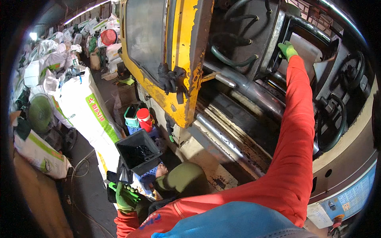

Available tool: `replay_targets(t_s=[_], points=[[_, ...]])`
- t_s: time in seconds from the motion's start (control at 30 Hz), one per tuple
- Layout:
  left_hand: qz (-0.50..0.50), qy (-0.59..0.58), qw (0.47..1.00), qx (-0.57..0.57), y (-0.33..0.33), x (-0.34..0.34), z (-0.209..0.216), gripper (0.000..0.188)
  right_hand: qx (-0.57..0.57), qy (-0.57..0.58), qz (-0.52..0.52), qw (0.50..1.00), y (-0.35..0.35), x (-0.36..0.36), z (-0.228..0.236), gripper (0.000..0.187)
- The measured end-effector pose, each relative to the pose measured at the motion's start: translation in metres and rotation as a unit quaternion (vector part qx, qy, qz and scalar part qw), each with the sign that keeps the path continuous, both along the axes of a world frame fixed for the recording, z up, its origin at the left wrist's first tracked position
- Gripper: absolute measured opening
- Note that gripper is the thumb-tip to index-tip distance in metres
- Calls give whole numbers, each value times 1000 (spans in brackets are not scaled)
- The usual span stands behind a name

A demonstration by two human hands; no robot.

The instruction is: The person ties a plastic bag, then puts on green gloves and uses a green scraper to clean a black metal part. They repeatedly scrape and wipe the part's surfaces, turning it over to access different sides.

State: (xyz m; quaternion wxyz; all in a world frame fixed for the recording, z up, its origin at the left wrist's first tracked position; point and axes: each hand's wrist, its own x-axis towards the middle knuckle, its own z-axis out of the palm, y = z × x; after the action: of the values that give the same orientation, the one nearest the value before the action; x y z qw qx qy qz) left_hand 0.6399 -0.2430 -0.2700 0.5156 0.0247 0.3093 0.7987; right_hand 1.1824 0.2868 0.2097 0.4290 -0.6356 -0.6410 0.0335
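Note:
My right hand (288, 50), in a green glove, reaches at full arm's length into the machine's open bay. Its fingers look apart, with nothing visible in them, beside a pale metal plate (304, 49) and a dark block with hoses (246, 37). Whether it touches the plate I cannot tell. Low at the left, my gloved left hand (126, 199) has curled fingers beside dark pieces (112, 193); what they hold is unclear. Just beyond it stands a black bin (135, 166) with thin black parts (143, 152) inside.
A yellow machine door (184, 59) with a window stands ahead, a dark cloth tied on it. Steel bars (222, 135) cross the machine. Big white sacks (81, 105) crowd the left. A red jug (144, 119) sits past the bin; a control panel (349, 198) is at right.

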Motion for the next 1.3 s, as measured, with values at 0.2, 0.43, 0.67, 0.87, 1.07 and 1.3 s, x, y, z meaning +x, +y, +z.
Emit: replay_targets(t_s=[0.2,0.43,0.67,0.87,1.07,1.3], points=[[-48,-3,999,-19,28,33,18,25,66,-145,-180,971,9,-3,-19,53],[-55,-8,998,-15,27,47,29,27,54,-155,-176,971,-3,-14,-13,46],[-30,30,999,-19,1,35,38,21,98,-169,-205,959,-7,-14,-17,43],[-60,128,986,-88,3,33,48,23,52,-177,-231,955,-2,7,-4,46],[-224,208,952,-19,57,62,69,26,83,-148,-253,952,-84,5,20,45],[-285,299,873,257,140,127,172,26,292,-39,1,956,-320,-94,-39,37]])
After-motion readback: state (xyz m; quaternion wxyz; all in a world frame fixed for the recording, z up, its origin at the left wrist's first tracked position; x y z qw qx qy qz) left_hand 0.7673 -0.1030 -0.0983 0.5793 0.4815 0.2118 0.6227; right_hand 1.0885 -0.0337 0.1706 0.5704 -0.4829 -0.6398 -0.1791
